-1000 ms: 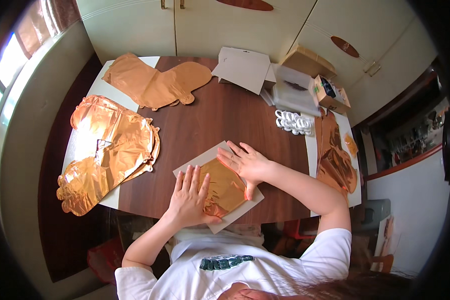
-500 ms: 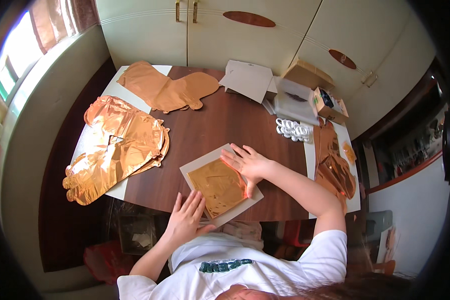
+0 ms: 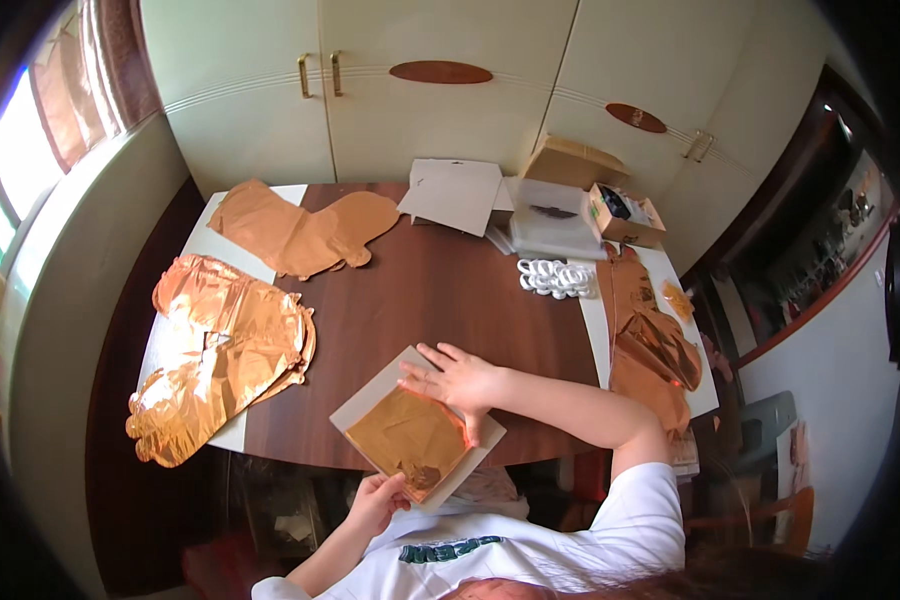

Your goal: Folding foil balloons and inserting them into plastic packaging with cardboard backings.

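A folded square of shiny gold foil [image 3: 402,437] lies on a pale grey card [image 3: 378,388] at the table's near edge, and the card's near corner reaches past that edge toward me. My right hand [image 3: 455,388] rests on the foil's far right side and the card, fingers spread and thumb stretched down along the foil. At the near left edge, the fingers of my left hand [image 3: 378,502] are closed in a pinch on the card's border, beside a wrinkled part of the foil.
Flat copper-gold foil balloon shapes [image 3: 235,350] lie stacked on the left, and another [image 3: 305,230] sits behind. At the back are a grey board [image 3: 452,195], clear plastic bags [image 3: 550,225] and a small open box [image 3: 625,215]. White rings [image 3: 555,278] and more foil [image 3: 648,345] are at right.
My left hand has gone from lying spread on the foil to pinching the near left edge. The view has tilted, so the table appears lower. My right hand stays spread on the foil.
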### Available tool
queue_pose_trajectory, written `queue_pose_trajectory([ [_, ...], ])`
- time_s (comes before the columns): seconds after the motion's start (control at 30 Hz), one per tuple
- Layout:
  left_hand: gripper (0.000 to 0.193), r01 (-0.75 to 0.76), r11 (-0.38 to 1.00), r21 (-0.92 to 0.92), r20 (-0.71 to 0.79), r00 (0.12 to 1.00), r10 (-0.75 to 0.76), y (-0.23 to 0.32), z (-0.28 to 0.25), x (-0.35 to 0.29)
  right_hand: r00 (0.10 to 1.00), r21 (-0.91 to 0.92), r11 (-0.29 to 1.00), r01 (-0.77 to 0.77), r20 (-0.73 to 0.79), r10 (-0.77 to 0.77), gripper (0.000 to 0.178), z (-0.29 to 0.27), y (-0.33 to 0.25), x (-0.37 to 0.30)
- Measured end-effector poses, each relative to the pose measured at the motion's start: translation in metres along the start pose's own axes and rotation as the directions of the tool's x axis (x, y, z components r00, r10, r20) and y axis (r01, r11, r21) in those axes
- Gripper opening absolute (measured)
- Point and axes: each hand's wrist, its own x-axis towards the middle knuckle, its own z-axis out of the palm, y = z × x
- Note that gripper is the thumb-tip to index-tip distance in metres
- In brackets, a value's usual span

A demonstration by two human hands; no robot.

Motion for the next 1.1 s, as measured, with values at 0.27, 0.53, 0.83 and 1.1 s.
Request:
queue_pose_trajectory([
  [0.27, 0.023, -0.073, 0.992, 0.107, -0.053, 0.995, 0.079, -0.001, 0.008, -0.001, 0.85, 0.484, 0.868, 0.109, -0.499, 0.171, 0.098, -0.007, 0.116, -0.034],
  [0.53, 0.023, -0.009, 0.985, 0.172, -0.138, 0.99, 0.033, 0.003, 0.015, -0.01, 0.207, 0.527, 0.381, -0.76, -0.36, 0.91, 0.055, 0.083, 0.275, -0.098],
  [0.83, 0.033, -0.005, 0.857, 0.515, -0.131, 0.988, 0.085, -0.006, 0.001, -0.007, 0.193, 0.612, 0.236, -0.755, -0.137, 0.972, 0.054, 0.1, 0.29, -0.088],
  [1.1, 0.023, 0.063, 0.98, 0.189, -0.174, 0.984, -0.029, 0.003, 0.008, -0.005, -0.073, 0.844, 0.087, -0.529, -0.147, 0.986, 0.042, 0.111, 0.313, -0.107],
])
